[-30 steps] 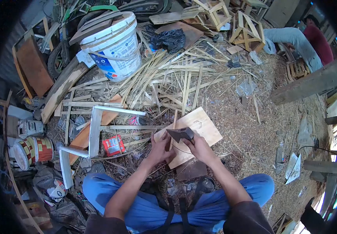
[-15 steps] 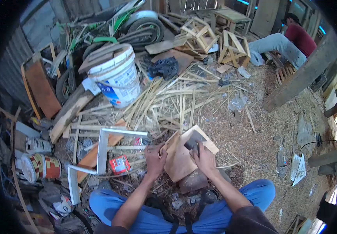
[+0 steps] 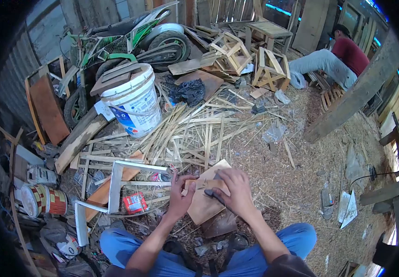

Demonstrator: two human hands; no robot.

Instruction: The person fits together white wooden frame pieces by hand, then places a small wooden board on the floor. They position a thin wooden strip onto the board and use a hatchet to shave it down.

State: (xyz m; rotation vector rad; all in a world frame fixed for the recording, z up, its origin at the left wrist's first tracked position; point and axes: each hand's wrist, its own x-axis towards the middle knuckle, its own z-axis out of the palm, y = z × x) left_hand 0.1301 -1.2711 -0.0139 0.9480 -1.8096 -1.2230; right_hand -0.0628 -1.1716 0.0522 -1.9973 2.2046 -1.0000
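Note:
A light wooden piece with flat faces (image 3: 204, 209) is tilted between my knees, above a darker brown block (image 3: 220, 225). My left hand (image 3: 180, 197) grips its left edge, thumb and fingers curled round it. On the upper face my right hand (image 3: 237, 190) presses a dark grey sheet that looks like sandpaper (image 3: 215, 195). The palm and fingers cover part of the sheet and the far corner of the wood.
A white bucket (image 3: 137, 104) stands ahead on the left, beside scattered wood strips (image 3: 181, 131). A white angled frame (image 3: 115, 184) and a red packet (image 3: 135, 203) lie left. Small wooden frames (image 3: 273, 69), a motorcycle (image 3: 130, 41) and a seated person (image 3: 347, 57) are farther back.
My right hand has moved left across the wood with the dark sheet, its fingers now flatter over it. My left hand keeps hold of the edge. The whole view has shifted slightly.

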